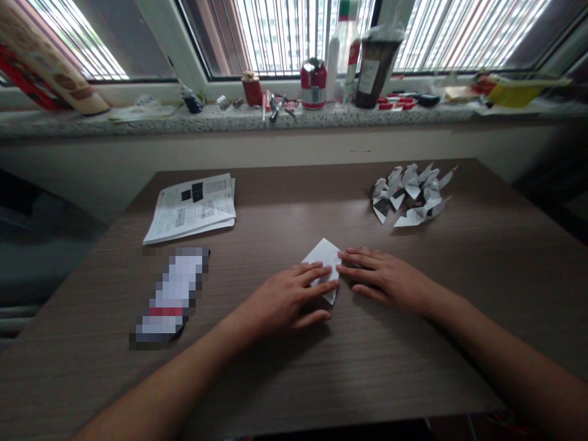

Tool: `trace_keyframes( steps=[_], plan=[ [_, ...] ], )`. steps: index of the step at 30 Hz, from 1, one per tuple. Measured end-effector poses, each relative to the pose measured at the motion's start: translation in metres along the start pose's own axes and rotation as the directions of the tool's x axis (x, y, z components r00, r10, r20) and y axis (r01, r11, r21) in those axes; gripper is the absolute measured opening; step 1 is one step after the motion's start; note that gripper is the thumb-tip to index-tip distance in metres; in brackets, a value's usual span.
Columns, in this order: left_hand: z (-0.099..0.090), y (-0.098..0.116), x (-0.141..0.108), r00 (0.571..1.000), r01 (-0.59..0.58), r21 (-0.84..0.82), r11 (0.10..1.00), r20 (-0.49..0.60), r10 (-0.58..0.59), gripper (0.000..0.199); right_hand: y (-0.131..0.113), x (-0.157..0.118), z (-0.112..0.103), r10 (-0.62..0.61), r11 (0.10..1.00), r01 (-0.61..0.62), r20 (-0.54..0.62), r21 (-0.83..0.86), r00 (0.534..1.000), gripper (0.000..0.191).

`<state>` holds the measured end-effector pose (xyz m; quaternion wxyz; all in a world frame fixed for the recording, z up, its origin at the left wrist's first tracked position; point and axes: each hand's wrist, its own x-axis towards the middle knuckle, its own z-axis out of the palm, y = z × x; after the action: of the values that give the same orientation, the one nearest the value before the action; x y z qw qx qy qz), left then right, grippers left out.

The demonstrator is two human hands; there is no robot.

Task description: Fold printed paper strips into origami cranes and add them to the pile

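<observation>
A small piece of folded white paper (324,250) lies flat on the brown table (275,202), one corner pointing away from me. My left hand (287,297) rests across its left and near part, fingers spread and pressing it down. At the paper's right edge, the fingertips of my right hand (386,275) touch it, with the fingers stretched out. The middle of the paper is partly hidden under my left fingers. Several folded paper figures (411,190) stand in a curved group at the far right of the table.
Printed sheets (193,208) lie stacked at the far left. Nearer stands out a blurred, pixelated phone-shaped object (169,294). Along the granite windowsill (239,121) are a red can (313,84), a dark lidded cup (374,70), a clear bottle (344,58) and a yellow item (514,92).
</observation>
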<state>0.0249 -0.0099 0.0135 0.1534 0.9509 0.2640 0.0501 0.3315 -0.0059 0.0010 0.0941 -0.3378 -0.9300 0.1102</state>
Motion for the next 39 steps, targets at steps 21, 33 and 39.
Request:
trace_keyframes(
  steps=[21,33,39],
  plan=[
    [-0.021,-0.008,-0.008,0.992,-0.100,-0.123,0.987,0.062,0.108,0.048,-0.002,-0.005,-0.005,-0.063,0.998,0.063,0.051,0.011,0.997,0.058],
    [-0.020,-0.004,-0.008,0.995,-0.073,-0.081,0.994,0.066,0.078,0.062,-0.004,-0.005,-0.005,-0.051,0.998,0.052,0.056,-0.019,0.997,0.058],
    [-0.019,-0.005,-0.007,0.997,-0.056,-0.093,0.994,0.055,0.061,0.062,-0.006,-0.006,-0.002,-0.055,0.998,0.057,0.039,-0.033,0.998,0.062]
  ],
)
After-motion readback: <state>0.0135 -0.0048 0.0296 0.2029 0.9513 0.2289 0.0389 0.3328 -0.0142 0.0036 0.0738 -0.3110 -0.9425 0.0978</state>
